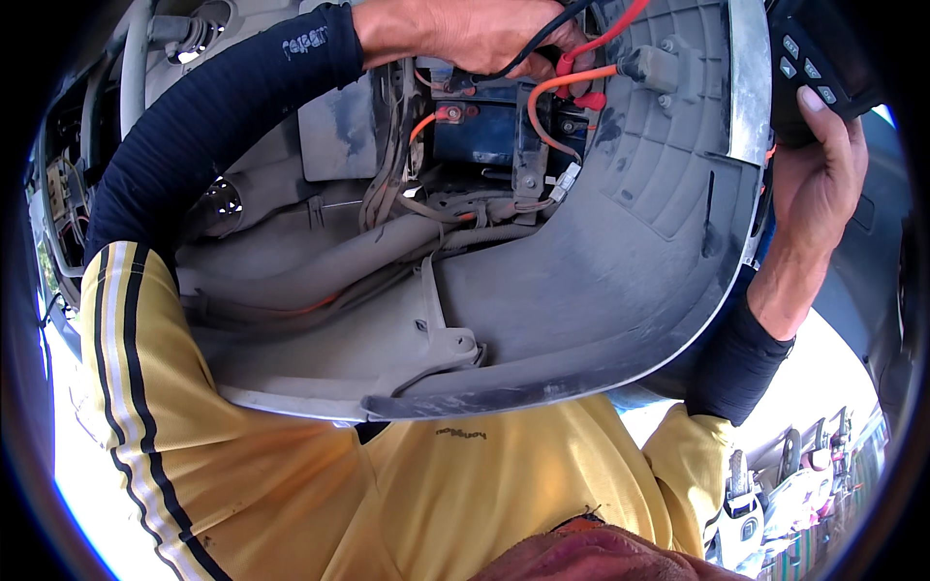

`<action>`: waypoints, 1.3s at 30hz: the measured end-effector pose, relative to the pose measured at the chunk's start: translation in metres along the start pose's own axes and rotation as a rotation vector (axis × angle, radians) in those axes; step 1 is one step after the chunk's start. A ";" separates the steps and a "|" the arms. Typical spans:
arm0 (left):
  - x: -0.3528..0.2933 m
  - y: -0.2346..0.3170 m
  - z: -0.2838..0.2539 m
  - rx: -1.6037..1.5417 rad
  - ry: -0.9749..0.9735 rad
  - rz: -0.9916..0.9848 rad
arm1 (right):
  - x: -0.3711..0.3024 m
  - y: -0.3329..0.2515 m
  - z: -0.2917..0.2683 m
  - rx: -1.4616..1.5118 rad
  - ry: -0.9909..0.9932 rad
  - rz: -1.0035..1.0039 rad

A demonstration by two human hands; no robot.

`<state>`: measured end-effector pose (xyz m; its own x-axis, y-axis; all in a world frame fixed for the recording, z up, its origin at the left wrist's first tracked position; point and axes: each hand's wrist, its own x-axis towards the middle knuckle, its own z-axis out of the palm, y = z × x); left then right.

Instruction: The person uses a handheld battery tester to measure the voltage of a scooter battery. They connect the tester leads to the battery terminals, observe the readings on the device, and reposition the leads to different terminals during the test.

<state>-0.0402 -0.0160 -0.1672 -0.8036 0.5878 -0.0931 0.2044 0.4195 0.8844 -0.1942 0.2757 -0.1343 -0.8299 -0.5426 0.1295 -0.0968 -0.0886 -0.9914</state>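
Observation:
My left hand (499, 37) reaches in over a blue battery (475, 133), its fingers closed around the end of a red test lead (603, 41) near the battery terminals. A black cable (544, 39) passes across these fingers and hides part of the grip. Just below, a red terminal cover (589, 101) and an orange cable (562, 84) sit close to the hand. My right hand (823, 160) grips a black handheld tester (841, 58) at the upper right, with the thumb on its lower buttons.
A dusty grey plastic body panel (601, 281) curves around the battery bay. Grey conduits (320, 271) and a bundle of wires (387, 165) run below and left of the battery. A white connector (564, 181) hangs beside it. Parked scooters (746, 518) stand at the lower right.

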 end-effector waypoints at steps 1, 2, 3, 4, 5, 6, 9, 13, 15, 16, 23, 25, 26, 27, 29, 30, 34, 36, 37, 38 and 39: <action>0.001 -0.003 0.000 -0.013 -0.008 -0.034 | 0.000 0.001 0.000 0.003 -0.002 0.002; 0.002 -0.005 0.000 -0.025 -0.016 -0.067 | 0.000 0.002 -0.001 0.003 -0.004 0.005; 0.001 -0.001 0.000 -0.037 -0.024 -0.111 | 0.000 0.002 -0.001 0.012 -0.007 0.008; 0.002 0.003 -0.001 -0.075 0.001 -0.096 | 0.000 0.002 -0.001 0.017 -0.010 0.013; 0.004 0.007 -0.001 -0.113 0.027 -0.082 | 0.000 0.002 -0.001 0.031 -0.015 0.018; 0.007 0.011 -0.001 -0.151 0.052 -0.066 | -0.001 0.002 -0.001 0.043 -0.019 0.024; 0.009 -0.004 0.005 -0.005 0.015 0.059 | -0.002 -0.001 0.005 0.089 -0.032 0.036; 0.011 0.008 0.000 -0.145 -0.031 -0.079 | -0.002 -0.001 0.005 0.053 0.001 0.026; 0.008 0.006 -0.001 -0.198 -0.028 -0.058 | -0.001 -0.001 0.006 0.050 -0.004 0.016; 0.009 0.005 -0.001 -0.181 -0.028 -0.053 | -0.001 -0.001 0.006 0.054 -0.011 0.015; 0.011 0.000 0.003 -0.123 0.013 -0.055 | -0.001 0.001 0.004 0.062 -0.006 0.029; 0.011 0.000 0.003 -0.123 0.011 -0.051 | 0.000 0.003 0.001 0.055 -0.003 0.021; 0.010 -0.003 0.003 -0.127 0.013 -0.025 | 0.000 0.003 0.001 0.053 -0.002 0.014; 0.009 -0.004 0.003 -0.132 0.014 0.000 | 0.000 0.003 0.002 0.050 -0.003 0.007; 0.009 -0.006 -0.002 -0.053 -0.015 -0.041 | -0.001 0.002 0.004 0.036 0.004 -0.004; 0.011 -0.006 -0.004 -0.015 -0.030 -0.058 | -0.001 0.001 0.005 0.029 0.009 -0.004; 0.000 0.020 -0.018 0.073 0.001 -0.203 | 0.000 -0.001 0.006 0.038 -0.009 -0.003; -0.012 0.040 -0.029 0.253 0.015 -0.465 | 0.003 0.001 0.004 0.058 -0.012 0.006; -0.021 0.059 -0.042 0.334 -0.100 -0.487 | 0.006 0.003 0.001 0.082 -0.007 0.029; -0.003 0.060 -0.051 0.377 -0.243 -0.554 | 0.004 0.003 -0.009 0.033 0.041 0.053; -0.004 0.104 -0.062 0.435 -0.383 -0.767 | 0.006 0.003 0.000 0.079 0.001 0.054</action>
<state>-0.0504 -0.0172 -0.0466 -0.5838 0.2007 -0.7867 -0.0497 0.9583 0.2813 -0.2000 0.2720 -0.1367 -0.8333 -0.5475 0.0762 -0.0084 -0.1252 -0.9921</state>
